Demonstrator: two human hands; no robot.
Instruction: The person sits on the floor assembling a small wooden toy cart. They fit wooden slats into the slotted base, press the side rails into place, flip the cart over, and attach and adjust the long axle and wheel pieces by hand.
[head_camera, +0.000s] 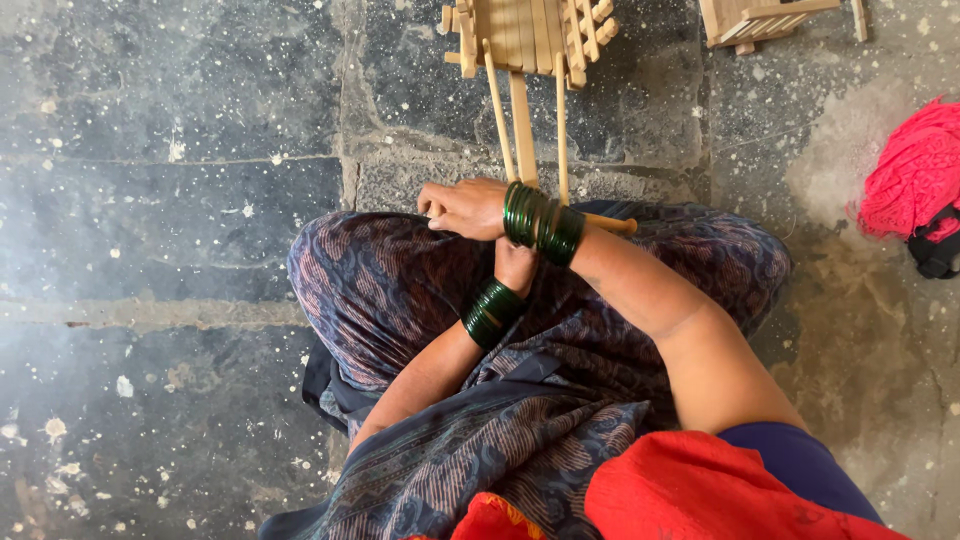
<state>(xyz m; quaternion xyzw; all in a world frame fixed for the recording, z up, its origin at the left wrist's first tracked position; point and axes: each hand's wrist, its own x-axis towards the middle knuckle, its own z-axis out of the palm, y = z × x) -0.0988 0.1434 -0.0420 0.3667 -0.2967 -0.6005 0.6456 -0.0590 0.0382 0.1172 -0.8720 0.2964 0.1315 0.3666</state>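
- The wooden frame of light sticks lies on the stone floor, its long slats reaching the person's lap.
- It looks light, stiff and somewhat fragile at the joints; the slats seem the best place to grip.
- The right hand is curled near the slat ends; what it grips cannot be told.
- The left hand is mostly hidden beneath the right wrist.
- Red cloth lies well apart.

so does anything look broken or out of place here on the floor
Nothing looks broken. The dark stone floor is speckled all over with pale flecks, like dried splatter. A crumpled pink cloth lies loose at the right edge. The pale wooden stick frame seems intact, its long sticks under the right hand.
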